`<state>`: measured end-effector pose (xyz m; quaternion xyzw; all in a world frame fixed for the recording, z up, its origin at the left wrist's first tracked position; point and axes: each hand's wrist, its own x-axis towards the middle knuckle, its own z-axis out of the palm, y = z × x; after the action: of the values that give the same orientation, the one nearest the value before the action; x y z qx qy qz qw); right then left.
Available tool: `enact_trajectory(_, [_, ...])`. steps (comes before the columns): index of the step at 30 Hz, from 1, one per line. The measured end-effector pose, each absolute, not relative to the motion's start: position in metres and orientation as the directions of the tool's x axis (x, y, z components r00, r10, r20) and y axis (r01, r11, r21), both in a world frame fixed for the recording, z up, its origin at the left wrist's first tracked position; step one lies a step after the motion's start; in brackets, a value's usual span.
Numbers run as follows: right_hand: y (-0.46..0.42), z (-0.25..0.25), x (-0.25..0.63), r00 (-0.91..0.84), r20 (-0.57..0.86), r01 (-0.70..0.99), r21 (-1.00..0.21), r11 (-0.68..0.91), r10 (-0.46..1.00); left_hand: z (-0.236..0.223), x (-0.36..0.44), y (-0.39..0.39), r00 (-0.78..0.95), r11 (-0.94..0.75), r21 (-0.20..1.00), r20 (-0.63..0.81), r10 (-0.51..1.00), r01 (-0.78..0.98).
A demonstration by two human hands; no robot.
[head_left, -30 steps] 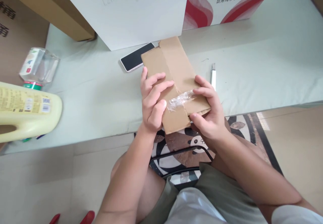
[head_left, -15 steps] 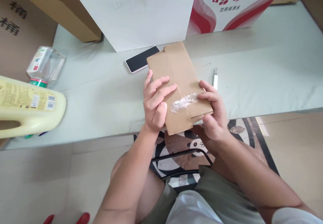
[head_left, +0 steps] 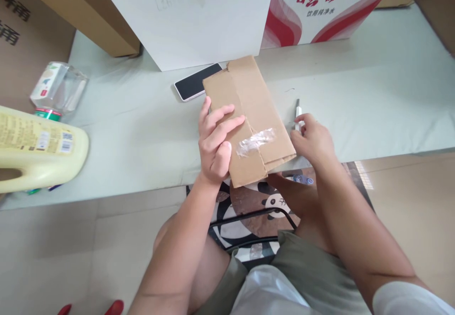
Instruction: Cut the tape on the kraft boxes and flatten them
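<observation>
My left hand (head_left: 216,142) grips the left side of a flat cardboard box (head_left: 254,97), fingers spread over its top face. A crumpled strip of clear tape (head_left: 256,141) crosses the seam near the box's lower end. The box is tilted, its near corner jutting past the table edge. To its right, my right hand (head_left: 314,137) pinches the white handle of a utility knife (head_left: 298,111), whose blade end points away from me. Part of the handle is hidden by the fingers. A phone (head_left: 197,83) with a dark screen lies just beyond the box, partly covered by it.
On the cloth-covered table (head_left: 138,130), a yellow jug (head_left: 67,147) and a clear bottle (head_left: 60,90) lie at left. A white carton (head_left: 209,21) and a red-and-white carton (head_left: 320,16) stand at the back. A patterned mat (head_left: 245,201) is below the table edge.
My right hand has let go of the cardboard box and moved right onto the utility knife. My left hand still holds the box, nearly in place.
</observation>
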<state>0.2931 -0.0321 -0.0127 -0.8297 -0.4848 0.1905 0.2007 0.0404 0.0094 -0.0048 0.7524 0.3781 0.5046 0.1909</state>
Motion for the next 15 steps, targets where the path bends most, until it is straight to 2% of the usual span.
enact_trajectory(3, [-0.031,-0.008,0.283,0.432,-0.147,0.474,-0.802,-0.363,0.89,-0.005,0.04,0.009,0.207,-0.653,0.677,0.623,0.754,0.34])
enact_trajectory(5, [-0.033,-0.004,0.278,0.333,-0.076,0.264,-0.95,-0.17,0.94,-0.007,0.039,0.011,0.213,-0.702,0.652,0.671,0.71,0.287])
enact_trajectory(6, [-0.035,-0.001,0.277,0.28,-0.017,0.153,-0.986,-0.062,0.96,-0.008,0.038,0.012,0.218,-0.728,0.629,0.697,0.684,0.274])
enact_trajectory(8, [-0.04,0.007,0.276,0.219,0.104,-0.06,-0.991,0.12,0.97,-0.011,0.037,0.014,0.231,-0.765,0.58,0.733,0.64,0.279])
enact_trajectory(10, [-0.047,0.021,0.277,0.23,0.189,-0.165,-0.959,0.23,0.955,-0.014,0.035,0.016,0.244,-0.788,0.542,0.754,0.609,0.291])
enact_trajectory(13, [-0.058,0.041,0.272,0.268,0.314,-0.144,-0.922,0.36,0.911,-0.016,0.034,0.017,0.25,-0.794,0.534,0.758,0.602,0.291])
enact_trajectory(15, [-0.065,0.05,0.262,0.22,0.424,-0.137,-0.878,0.458,0.879,-0.015,0.035,0.017,0.244,-0.796,0.543,0.761,0.601,0.269])
